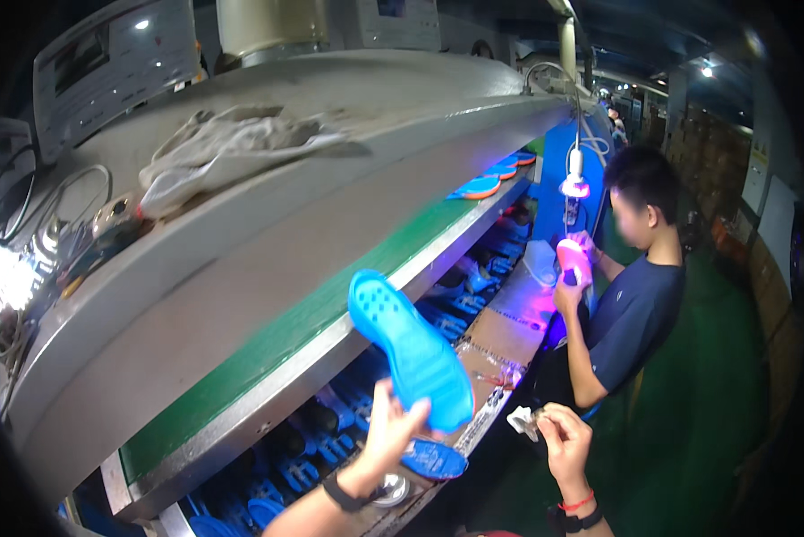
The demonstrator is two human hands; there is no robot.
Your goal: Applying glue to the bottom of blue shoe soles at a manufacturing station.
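A blue shoe sole (411,353) is held up just below the middle of the frame, its long axis slanting from the narrower, hole-dotted end at upper left to the broad end at lower right. The left hand (386,438) has it from below by the broad end: the thumb lies over the near face, while most of the fingers are behind the sole or against its edge, so how they press cannot be told. The relation that matters lies between this broad end and the right hand (566,440), at the lower right of the frame, whose thumb and fingertips are pinched together on a small white scrap (523,421), possibly cloth. The scrap juts from the fingertips toward frame left, facing the sole's broad end with a gap between; the hole-dotted end is farther off. The left hand is the nearer one, already touching the sole; the right is apart from it. Below the held sole, a second blue sole (435,459) lies close by the left hand, near the lower edge of the frame.
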